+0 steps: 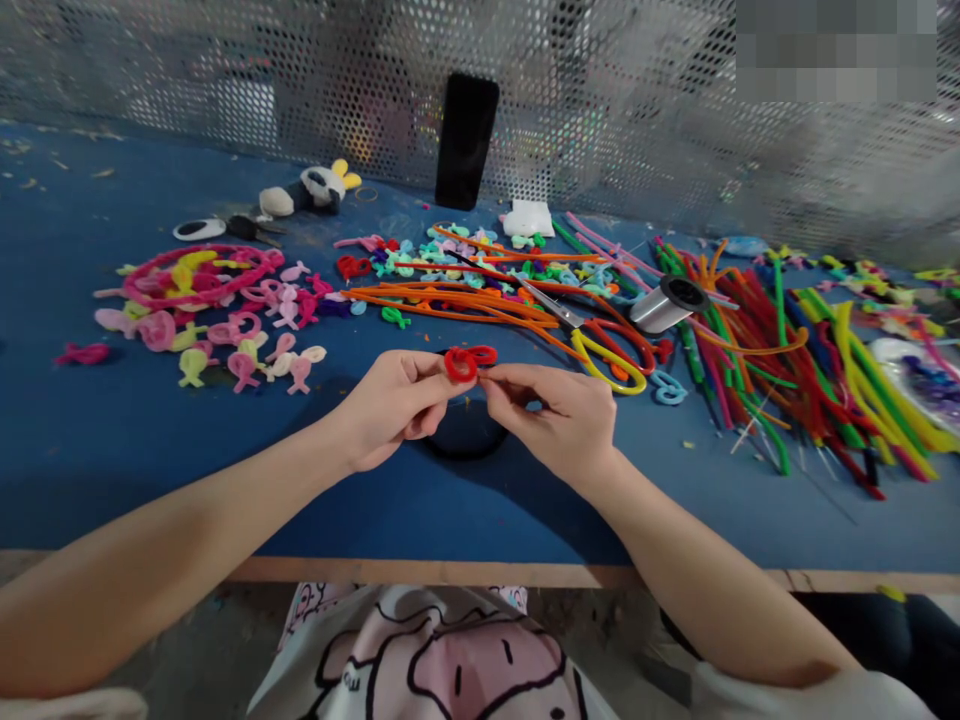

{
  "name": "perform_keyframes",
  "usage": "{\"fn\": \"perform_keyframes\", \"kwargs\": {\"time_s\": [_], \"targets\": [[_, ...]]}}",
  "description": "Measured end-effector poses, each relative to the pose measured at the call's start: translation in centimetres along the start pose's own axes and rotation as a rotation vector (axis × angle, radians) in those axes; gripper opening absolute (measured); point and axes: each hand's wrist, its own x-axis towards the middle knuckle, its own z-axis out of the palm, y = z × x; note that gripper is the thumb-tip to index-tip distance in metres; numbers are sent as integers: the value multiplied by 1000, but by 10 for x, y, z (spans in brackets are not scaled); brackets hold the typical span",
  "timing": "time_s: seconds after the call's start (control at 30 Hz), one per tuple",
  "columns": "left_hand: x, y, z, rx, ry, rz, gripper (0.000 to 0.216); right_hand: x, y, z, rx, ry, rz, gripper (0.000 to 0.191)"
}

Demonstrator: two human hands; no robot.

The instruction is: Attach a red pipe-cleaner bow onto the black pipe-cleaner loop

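Note:
A red pipe-cleaner bow (460, 366) with fuzzy loops is pinched between the thumb and fingers of my left hand (401, 405), above the middle of the table. My right hand (559, 415) meets it from the right; its thumb and forefinger pinch together at the edge of the red loops. Whatever lies in that pinch is too small to make out. Below and between the hands, a black ring (466, 452) rests on the blue tabletop. Beyond my right hand lie scissors (615, 362) with yellow and red handles.
Orange pipe cleaners (465, 308) lie behind the hands. At the right are a wire spool (667, 305) and a pile of coloured pipe cleaners (787, 350). Small pink and yellow twisted pieces (241, 365) cover the left. A phone (466, 140) leans against the perforated metal screen (585, 120).

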Motion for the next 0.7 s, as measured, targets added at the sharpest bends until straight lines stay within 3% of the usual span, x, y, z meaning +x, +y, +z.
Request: {"fn": "perform_keyframes", "kwargs": {"time_s": [0.4, 0.7], "targets": [[1, 0, 0, 28, 36, 7, 31, -2, 12, -4, 0, -144, -60, 16], [2, 0, -1, 23, 73, -37, 25, -1, 18, -4, 19, -146, -237, 15]]}}
